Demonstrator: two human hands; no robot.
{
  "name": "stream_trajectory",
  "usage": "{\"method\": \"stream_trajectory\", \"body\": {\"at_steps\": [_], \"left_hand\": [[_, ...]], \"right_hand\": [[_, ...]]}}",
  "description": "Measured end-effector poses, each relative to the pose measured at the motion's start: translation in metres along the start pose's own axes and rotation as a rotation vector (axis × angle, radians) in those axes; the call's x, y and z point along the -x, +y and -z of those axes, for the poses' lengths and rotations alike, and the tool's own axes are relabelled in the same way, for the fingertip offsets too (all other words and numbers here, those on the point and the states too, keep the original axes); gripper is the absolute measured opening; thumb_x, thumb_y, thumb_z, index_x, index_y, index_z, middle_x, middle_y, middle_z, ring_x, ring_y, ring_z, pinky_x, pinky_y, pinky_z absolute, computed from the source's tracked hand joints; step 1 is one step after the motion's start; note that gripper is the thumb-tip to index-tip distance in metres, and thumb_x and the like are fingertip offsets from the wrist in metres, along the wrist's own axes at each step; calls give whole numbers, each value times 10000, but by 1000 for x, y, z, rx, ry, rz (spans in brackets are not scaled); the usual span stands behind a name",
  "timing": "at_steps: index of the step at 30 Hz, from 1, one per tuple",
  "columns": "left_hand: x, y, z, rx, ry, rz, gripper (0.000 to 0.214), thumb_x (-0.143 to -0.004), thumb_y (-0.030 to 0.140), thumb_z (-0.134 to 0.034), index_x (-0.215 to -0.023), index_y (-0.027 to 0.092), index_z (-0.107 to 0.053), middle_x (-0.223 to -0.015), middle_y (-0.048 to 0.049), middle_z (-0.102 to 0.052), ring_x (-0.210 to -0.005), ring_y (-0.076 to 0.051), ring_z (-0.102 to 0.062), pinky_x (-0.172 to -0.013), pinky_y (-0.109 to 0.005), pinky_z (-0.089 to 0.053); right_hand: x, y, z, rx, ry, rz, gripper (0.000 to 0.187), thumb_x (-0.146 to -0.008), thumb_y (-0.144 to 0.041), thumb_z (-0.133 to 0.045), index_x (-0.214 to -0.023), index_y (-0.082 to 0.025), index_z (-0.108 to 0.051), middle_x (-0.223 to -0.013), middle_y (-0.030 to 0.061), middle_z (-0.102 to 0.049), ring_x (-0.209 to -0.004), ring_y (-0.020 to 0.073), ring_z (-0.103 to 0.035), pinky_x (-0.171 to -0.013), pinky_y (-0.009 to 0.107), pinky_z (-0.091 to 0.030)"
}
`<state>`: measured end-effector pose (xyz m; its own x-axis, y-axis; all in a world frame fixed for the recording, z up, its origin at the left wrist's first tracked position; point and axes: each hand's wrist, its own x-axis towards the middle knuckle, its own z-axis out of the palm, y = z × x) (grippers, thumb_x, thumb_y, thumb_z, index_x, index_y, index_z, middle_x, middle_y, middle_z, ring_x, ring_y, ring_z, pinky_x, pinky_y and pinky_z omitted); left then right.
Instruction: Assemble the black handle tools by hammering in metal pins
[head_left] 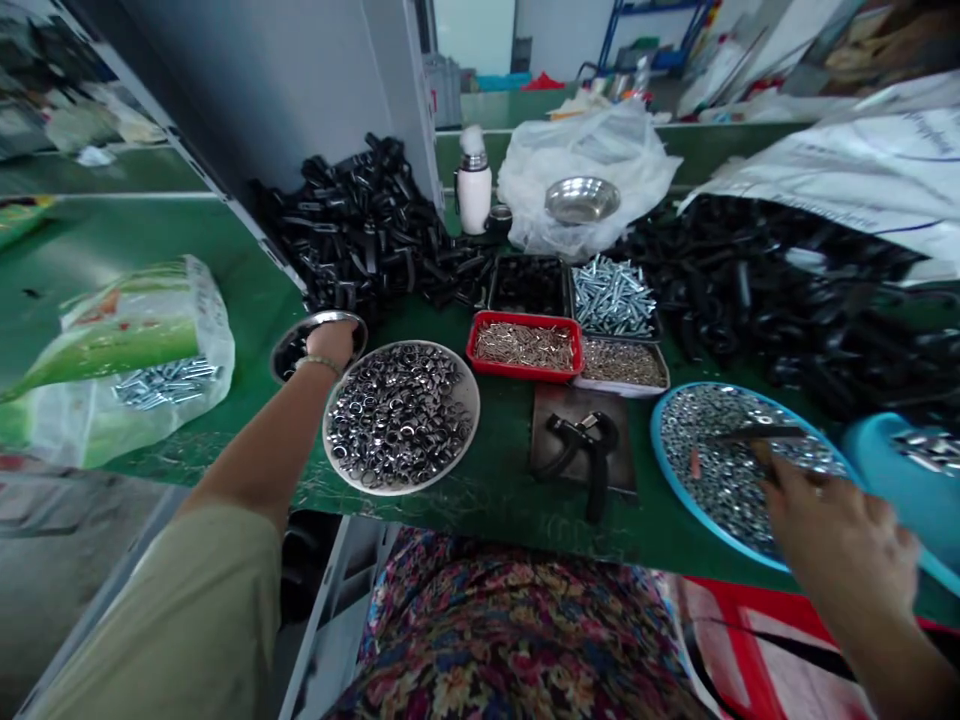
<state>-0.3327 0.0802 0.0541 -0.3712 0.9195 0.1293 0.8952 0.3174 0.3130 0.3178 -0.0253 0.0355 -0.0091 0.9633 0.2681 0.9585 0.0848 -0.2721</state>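
My left hand [331,345] reaches forward into a small steel bowl [289,345] at the foot of a heap of black plastic parts [360,225]; its fingers are hidden inside the bowl. Just right of it lies a round plate of shiny metal rings [401,415]. My right hand [832,530] hovers over a blue dish of small silver nuts [720,470], fingers closed around a dark thin tool [757,435] whose tip lies across the nuts. A black hand-grip assembly [585,445] rests on a dark board between the two dishes.
Red tray of small pins [525,345], tray of screws [615,295], tray of tiny parts [622,362] and a black tray [529,285] sit mid-table. A plastic bag of bolts [150,370] lies left. A white flask [474,185] and steel bowl on a bag [581,198] stand behind. More black parts [787,290] pile right.
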Motion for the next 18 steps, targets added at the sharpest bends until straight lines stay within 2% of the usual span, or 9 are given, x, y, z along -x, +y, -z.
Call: {"method": "stream_trajectory", "body": {"at_steps": [1,2,5,8,11,12,14,16,18], "left_hand": [[0,0,-4,4,-16,-4,240,-813,363,-547,-742,154,-643,-741,-137,-675,-1028,-335,-602,-937,-526,-402],[0,0,-7,15,-25,-9,243,-793,374,-557,-708,161,-639,-730,-146,-672,-1044,-347,-598,-943,-530,-390],[0,-2,-2,150,20,-52,222,-714,387,-612,-621,185,-606,-658,-95,-637,-1081,-359,-591,-959,-510,-369],[8,14,9,351,139,-73,151,-661,340,-703,-674,230,-601,-677,-18,-631,-1012,-326,-614,-909,-477,-418],[44,69,12,825,200,-10,240,-651,279,-776,-838,284,-625,-824,31,-676,-844,-206,-635,-768,-359,-499],[63,94,8,1033,142,1,259,-660,268,-777,-873,280,-630,-857,40,-683,-802,-167,-636,-718,-311,-509],[106,146,-5,1290,25,-13,218,-670,230,-763,-855,218,-649,-855,22,-693,-738,-110,-633,-690,-245,-517],[145,193,-24,1410,-145,-22,186,-703,215,-734,-875,185,-670,-881,-5,-703,-759,-108,-648,-730,-247,-541],[174,229,-41,1489,-286,-28,170,-771,262,-685,-917,176,-687,-959,-35,-711,-853,-134,-665,-807,-288,-554]], "right_hand": [[2,-24,-3,201,4,-28,416,-908,-484,-429,-1212,-258,-601,-1002,274,-601,-961,450,-593,-675,583,-402],[4,-49,-7,288,-41,1,403,-915,-474,-414,-1093,-188,-636,-967,245,-620,-955,425,-606,-699,540,-438],[7,-116,-24,220,-311,58,403,-906,-532,-430,-834,-173,-600,-820,135,-650,-817,297,-657,-701,400,-478],[-1,-148,-41,111,-376,-1,261,-868,-431,-506,-813,-180,-552,-853,122,-665,-840,274,-662,-680,341,-468],[-9,-145,-48,-292,-414,-203,177,-806,-357,-560,-818,-203,-473,-739,50,-642,-642,190,-632,-555,273,-434],[-10,-142,-48,-519,-449,-293,217,-787,-375,-579,-841,-216,-442,-654,-2,-605,-514,151,-572,-475,246,-393],[-8,-138,-46,-1022,-507,-440,327,-767,-441,-608,-907,-238,-393,-522,-99,-494,-339,91,-392,-354,197,-268],[-2,-141,-40,-1433,-494,-509,366,-784,-495,-604,-928,-253,-370,-469,-140,-418,-287,61,-276,-316,169,-189],[5,-147,-33,-1677,-440,-514,336,-823,-507,-583,-886,-253,-372,-448,-145,-393,-272,44,-241,-308,154,-179]]}}
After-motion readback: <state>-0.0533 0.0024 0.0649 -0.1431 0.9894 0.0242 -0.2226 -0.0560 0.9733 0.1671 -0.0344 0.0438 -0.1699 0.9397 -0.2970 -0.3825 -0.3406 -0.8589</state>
